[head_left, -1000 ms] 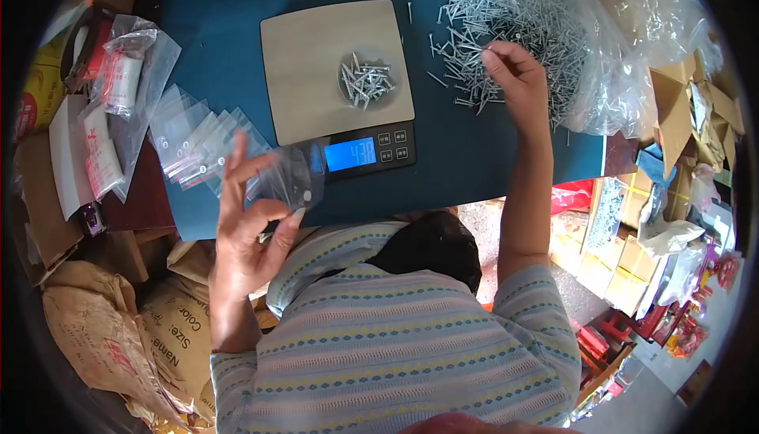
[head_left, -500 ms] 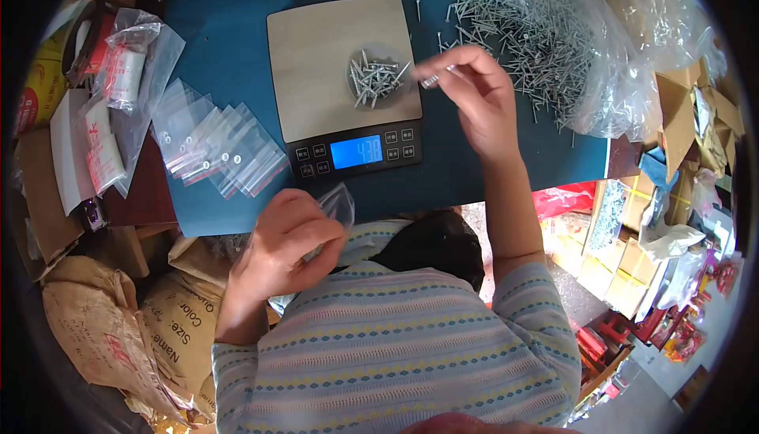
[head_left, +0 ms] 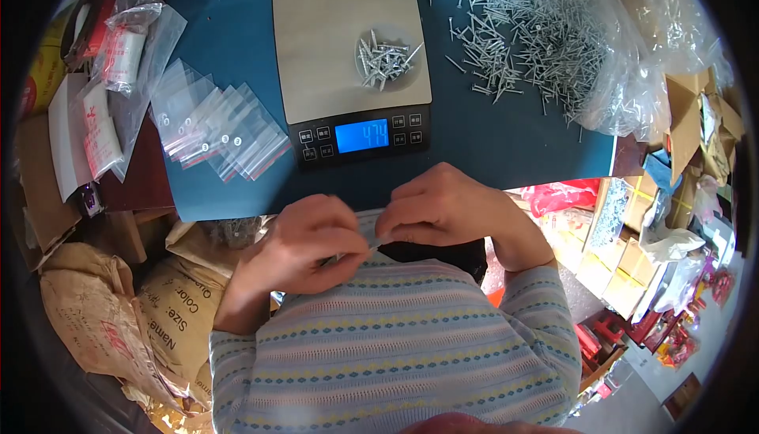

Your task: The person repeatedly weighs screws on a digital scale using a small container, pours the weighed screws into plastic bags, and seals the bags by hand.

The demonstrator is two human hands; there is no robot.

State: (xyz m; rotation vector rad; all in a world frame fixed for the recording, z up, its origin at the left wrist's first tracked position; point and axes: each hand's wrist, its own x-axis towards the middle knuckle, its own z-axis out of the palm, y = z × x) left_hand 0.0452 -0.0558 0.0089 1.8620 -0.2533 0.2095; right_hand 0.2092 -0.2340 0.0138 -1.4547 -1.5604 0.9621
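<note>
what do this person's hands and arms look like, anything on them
The left hand and right hand are bare, with no gloves and no watch or bracelet showing at the wrists. The forearms are uncovered up to short knit sleeves ending around the elbows: pale blue-grey, banded with yellow and darker blue diamond-like patterns.

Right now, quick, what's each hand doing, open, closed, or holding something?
Left hand: closed; I can't tell what, if anything, it holds.
Right hand: closed in a pinch; whether it holds anything can't be told.
</note>
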